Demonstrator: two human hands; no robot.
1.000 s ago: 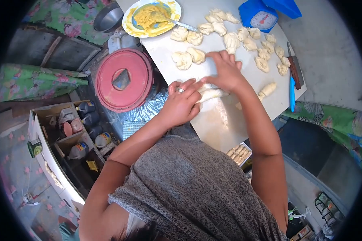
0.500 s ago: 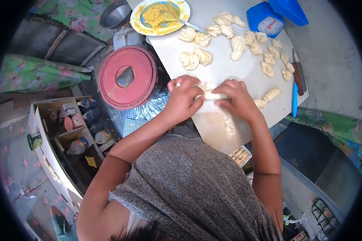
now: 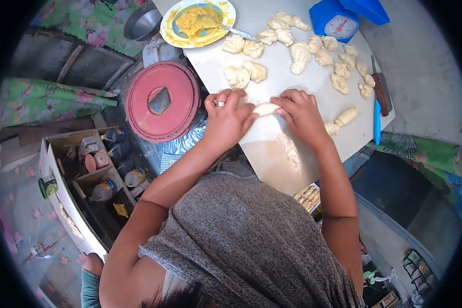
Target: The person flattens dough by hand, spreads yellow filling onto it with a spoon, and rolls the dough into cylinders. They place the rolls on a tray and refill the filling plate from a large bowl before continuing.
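A small pale dough roll [image 3: 265,109] lies on the white tabletop [image 3: 272,154] between both hands. My left hand [image 3: 230,114] pinches its left end, a ring on one finger. At the roll's right end, my right hand [image 3: 296,110] grips with thumb and curled fingers. Several dough lumps [image 3: 237,77] lie beyond the hands, and two shaped rolls [image 3: 347,116] rest right of my right hand. A plate [image 3: 165,31] at the far left of the table holds yellow filling [image 3: 196,21] and a spoon.
A blue scale [image 3: 341,24] stands at the back right. A brown-handled knife [image 3: 381,92] and a blue-handled tool [image 3: 377,123] lie along the right edge. Left of the table is a red-lidded bucket [image 3: 163,123]. A tray of rolls [image 3: 308,197] sits below the near edge.
Both hands have shifted slightly, and more of the dough roll shows between them. At the lower left, another person's green-clothed part has moved, with some skin now showing.
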